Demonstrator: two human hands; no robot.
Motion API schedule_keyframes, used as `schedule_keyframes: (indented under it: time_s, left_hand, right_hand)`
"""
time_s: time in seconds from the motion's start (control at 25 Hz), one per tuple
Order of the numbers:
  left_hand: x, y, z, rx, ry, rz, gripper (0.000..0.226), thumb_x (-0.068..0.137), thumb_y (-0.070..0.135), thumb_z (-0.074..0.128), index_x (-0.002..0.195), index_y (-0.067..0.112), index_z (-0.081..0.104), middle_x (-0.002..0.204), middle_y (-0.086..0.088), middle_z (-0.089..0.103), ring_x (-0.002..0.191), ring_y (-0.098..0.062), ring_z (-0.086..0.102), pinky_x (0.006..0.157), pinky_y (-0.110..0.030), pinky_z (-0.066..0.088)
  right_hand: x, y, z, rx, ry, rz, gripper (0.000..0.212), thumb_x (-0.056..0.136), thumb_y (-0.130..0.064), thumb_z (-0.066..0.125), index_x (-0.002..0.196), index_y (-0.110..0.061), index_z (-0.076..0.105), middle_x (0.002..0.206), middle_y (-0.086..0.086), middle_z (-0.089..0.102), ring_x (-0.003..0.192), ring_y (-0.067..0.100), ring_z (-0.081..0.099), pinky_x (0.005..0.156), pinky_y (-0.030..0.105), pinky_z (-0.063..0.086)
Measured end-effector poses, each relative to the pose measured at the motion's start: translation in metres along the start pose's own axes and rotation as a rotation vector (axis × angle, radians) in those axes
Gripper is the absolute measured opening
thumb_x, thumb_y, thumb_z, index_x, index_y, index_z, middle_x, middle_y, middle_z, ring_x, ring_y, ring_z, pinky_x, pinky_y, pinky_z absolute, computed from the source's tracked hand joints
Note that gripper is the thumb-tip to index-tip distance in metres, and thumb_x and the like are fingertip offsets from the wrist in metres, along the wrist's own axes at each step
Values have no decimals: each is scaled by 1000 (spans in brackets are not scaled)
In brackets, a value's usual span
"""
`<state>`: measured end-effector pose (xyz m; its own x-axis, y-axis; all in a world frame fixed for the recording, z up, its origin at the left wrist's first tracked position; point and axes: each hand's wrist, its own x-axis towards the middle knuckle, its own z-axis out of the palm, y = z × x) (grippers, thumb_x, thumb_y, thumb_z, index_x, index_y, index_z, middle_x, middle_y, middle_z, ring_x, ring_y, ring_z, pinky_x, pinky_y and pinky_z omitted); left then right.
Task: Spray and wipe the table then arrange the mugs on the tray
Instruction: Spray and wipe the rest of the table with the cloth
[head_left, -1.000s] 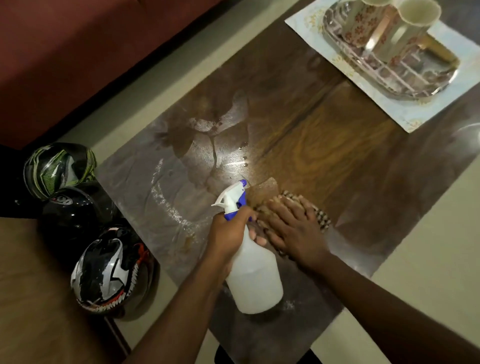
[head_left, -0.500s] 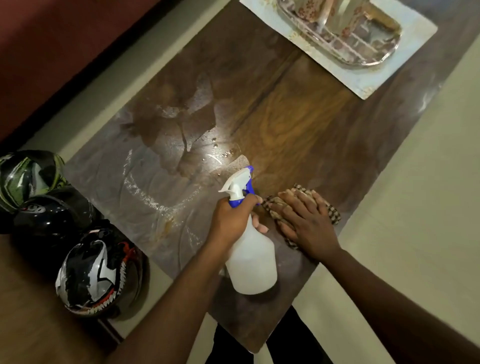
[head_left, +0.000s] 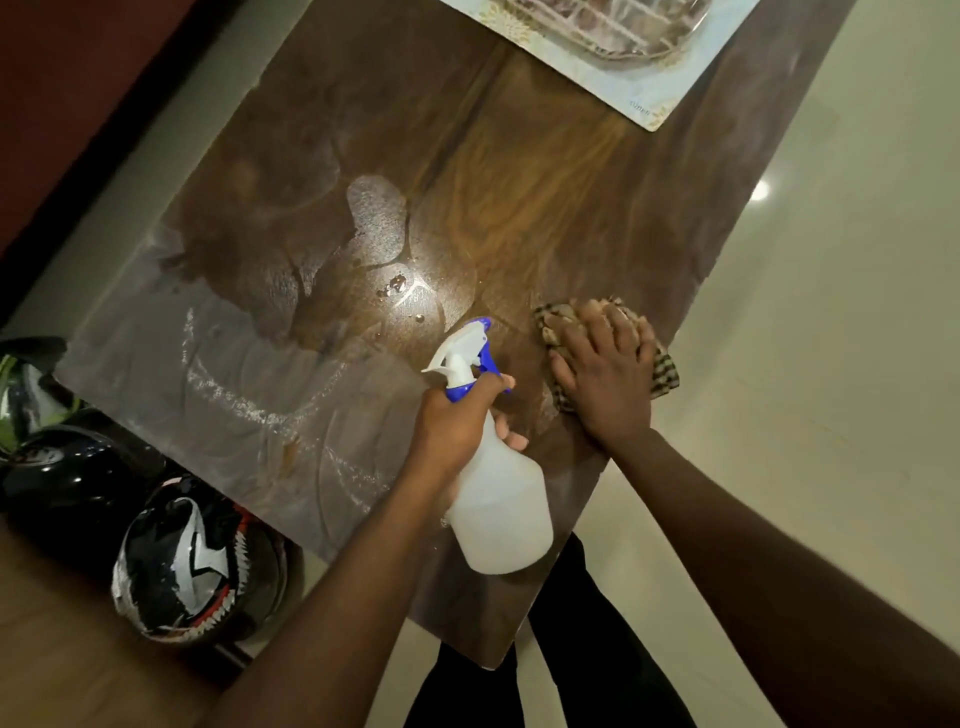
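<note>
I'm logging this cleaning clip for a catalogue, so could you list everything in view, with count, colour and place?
table: one, dark brown wood, centre; wet streaks on its left part
spray bottle: one, white with blue trigger, above the table's near end
cloth: one, brown checked, flat on the table's right edge
tray: one, shiny metal, far end, cut off by the frame; contents cannot be told
mat: one, pale patterned, under the tray
helmets: three, black with white, black, green, lower left beside the table
floor: pale, right of the table
left hand: grips the bottle's neck
right hand: presses flat on the cloth
</note>
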<state>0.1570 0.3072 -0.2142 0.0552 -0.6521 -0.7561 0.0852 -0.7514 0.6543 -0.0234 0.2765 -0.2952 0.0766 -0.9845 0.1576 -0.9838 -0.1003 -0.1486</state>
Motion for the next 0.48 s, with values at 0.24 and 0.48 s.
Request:
schedule_keyframes:
  time_s: [0.24,0.48]
  left_hand:
    - [-1,-11,-13,-39,7,-87,32,76,36,62,90,10,73,50,-8,52,51,-28,65,64,-37,55]
    - [-12,-34,-41,-81,192,-83,17,87,18,57,75,7,63,50,-10,51,51,-29,60,62,-39,53]
  right_hand:
    - [-43,27,-7,12,-64,-509,38,93,-43,46,128,-31,56,138,-2,53,127,25,46,106,51,31]
    - [-80,-55,3,130,-123,-506,36,90,-41,50,124,-29,58,136,1,54,128,27,40,107,54,27]
